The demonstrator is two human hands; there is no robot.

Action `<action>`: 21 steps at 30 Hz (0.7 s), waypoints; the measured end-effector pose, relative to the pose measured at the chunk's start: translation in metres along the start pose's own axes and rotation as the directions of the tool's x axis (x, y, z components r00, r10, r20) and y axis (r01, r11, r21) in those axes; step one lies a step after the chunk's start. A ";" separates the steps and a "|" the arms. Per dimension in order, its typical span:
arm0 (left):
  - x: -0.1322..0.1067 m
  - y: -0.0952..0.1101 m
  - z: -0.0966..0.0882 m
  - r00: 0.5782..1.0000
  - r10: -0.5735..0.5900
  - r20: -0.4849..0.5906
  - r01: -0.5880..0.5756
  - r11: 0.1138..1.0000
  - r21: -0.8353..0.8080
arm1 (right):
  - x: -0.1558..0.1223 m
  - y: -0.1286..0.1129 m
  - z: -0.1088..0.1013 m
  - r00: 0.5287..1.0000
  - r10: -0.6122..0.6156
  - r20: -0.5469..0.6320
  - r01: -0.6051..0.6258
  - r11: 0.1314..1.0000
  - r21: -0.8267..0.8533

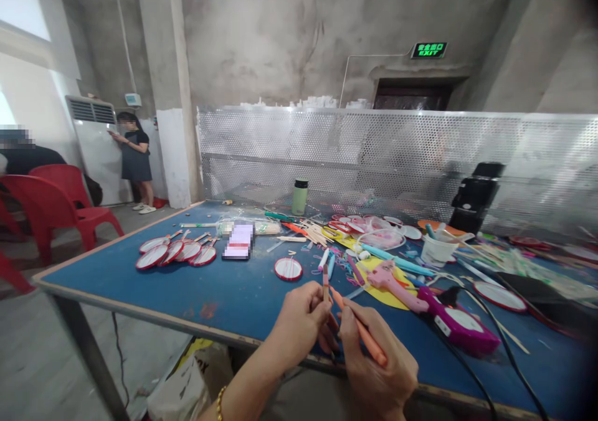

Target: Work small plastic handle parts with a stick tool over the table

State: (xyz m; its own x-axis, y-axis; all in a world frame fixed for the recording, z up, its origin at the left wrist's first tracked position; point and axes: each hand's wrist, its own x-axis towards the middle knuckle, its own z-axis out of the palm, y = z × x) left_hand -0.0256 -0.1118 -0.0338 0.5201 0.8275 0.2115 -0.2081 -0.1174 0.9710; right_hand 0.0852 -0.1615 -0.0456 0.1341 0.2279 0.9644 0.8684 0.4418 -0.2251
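Near the front edge of the table, my left hand point(299, 318) pinches a thin flat wooden stick point(326, 278), which points upward. My right hand point(380, 365) grips an orange pen-shaped tool point(371, 340), its tip close beside the stick. Whether the tip touches the wood I cannot tell. Just beyond my hands lies a round white disc with a red rim point(288, 269). A pale pen-shaped tool point(323, 259) rests to the right of that disc.
Several red-rimmed discs with wooden handles point(152, 256) lie at the left. A phone point(238, 241), green bottle point(299, 198), white cup point(438, 251) and purple device point(460, 327) are on the blue table point(224, 290). Black cables cross the right side. A person point(135, 153) stands far left.
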 end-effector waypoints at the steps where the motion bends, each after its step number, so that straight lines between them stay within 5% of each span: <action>1: 0.000 0.000 0.000 1.000 -0.001 -0.004 0.001 1.000 0.000 | 0.000 0.000 0.000 1.000 -0.004 0.002 0.004 1.000 0.004; 21: 0.000 0.003 0.000 1.000 0.004 -0.014 -0.004 1.000 0.018 | -0.001 0.001 0.001 0.999 -0.025 0.034 0.023 0.997 0.071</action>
State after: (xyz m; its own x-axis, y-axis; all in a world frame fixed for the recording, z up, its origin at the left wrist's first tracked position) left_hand -0.0261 -0.1126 -0.0312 0.5079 0.8344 0.2141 -0.1952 -0.1306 0.9720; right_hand 0.0860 -0.1606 -0.0474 0.0958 0.2455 0.9646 0.8351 0.5076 -0.2122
